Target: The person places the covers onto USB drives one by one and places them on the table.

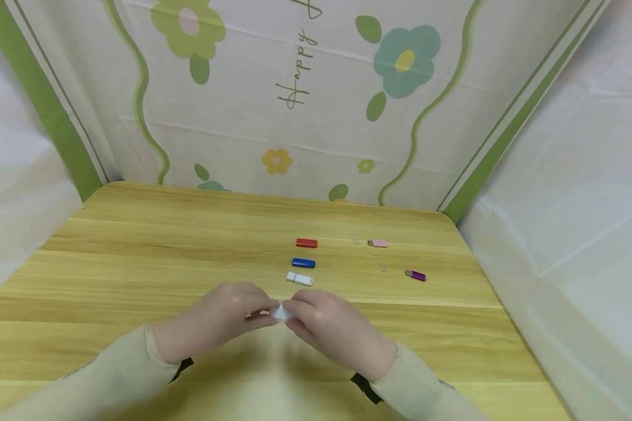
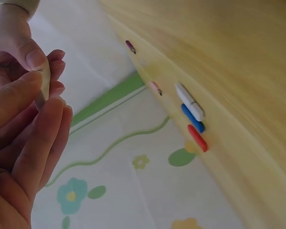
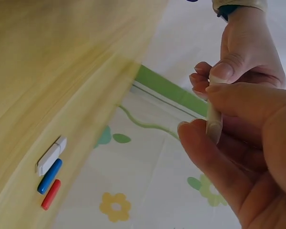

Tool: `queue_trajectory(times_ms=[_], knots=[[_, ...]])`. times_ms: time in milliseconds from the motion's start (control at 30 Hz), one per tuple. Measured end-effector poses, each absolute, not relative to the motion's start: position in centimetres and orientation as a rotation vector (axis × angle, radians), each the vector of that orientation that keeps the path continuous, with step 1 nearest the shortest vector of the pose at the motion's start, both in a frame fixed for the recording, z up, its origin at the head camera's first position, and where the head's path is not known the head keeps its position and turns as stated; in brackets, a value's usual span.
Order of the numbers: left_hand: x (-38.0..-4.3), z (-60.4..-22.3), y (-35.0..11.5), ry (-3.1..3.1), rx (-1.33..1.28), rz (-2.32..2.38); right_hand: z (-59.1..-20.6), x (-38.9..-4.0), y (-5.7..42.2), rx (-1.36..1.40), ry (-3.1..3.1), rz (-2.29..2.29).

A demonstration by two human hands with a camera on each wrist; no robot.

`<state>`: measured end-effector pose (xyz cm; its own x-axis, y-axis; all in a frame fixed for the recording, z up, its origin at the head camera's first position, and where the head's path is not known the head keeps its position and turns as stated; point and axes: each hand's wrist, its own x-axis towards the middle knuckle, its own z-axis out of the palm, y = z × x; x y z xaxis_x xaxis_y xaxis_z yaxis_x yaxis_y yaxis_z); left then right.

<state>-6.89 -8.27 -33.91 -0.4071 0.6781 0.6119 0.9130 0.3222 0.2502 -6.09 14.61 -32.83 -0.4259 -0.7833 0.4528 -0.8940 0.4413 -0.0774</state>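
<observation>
Left grip (image 1: 218, 321) and right grip (image 1: 337, 327) fill the near middle; beyond, the white stick (image 1: 299, 279), blue stick (image 1: 303, 263) and red stick (image 1: 306, 243) block the way. The surface (image 1: 163, 257) leaves wide room leftward and a lane between those sticks and the clear caps (image 1: 384, 268).

Held piece (image 1: 281, 314): plain white. USB sticks: red stick (image 1: 306, 243), blue stick (image 1: 303, 263), white stick (image 1: 299, 279), pink stick (image 1: 379, 244), purple stick (image 1: 417, 276). Table (image 1: 189, 263): yellow-brown, streaked wood grain. Cloth (image 1: 232, 117): off-white, green border bands (image 1: 58, 123), wavy green vines (image 1: 141, 88). Flowers on cloth: yellow-green flower (image 1: 188, 22) with pink centre, teal flower (image 1: 407, 60) with yellow centre, orange flower (image 1: 277, 161) with pale centre. Leaves (image 1: 368, 29): green. Sleeves (image 1: 116, 362): cream.
</observation>
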Motion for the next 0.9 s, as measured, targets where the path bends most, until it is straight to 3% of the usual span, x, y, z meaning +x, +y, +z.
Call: queue_trajectory(times_ms=[367, 900], knots=[[-12.1, -35.7, -9.2, -2.627, -1.218, -0.881, -33.6, -12.0, 12.3, 1.383, -2.614, 0.330], [-22.4, -37.4, -9.9, -2.925, -1.006, -0.719, -35.3, -22.9, 8.3, 1.160, -2.978, 0.326]])
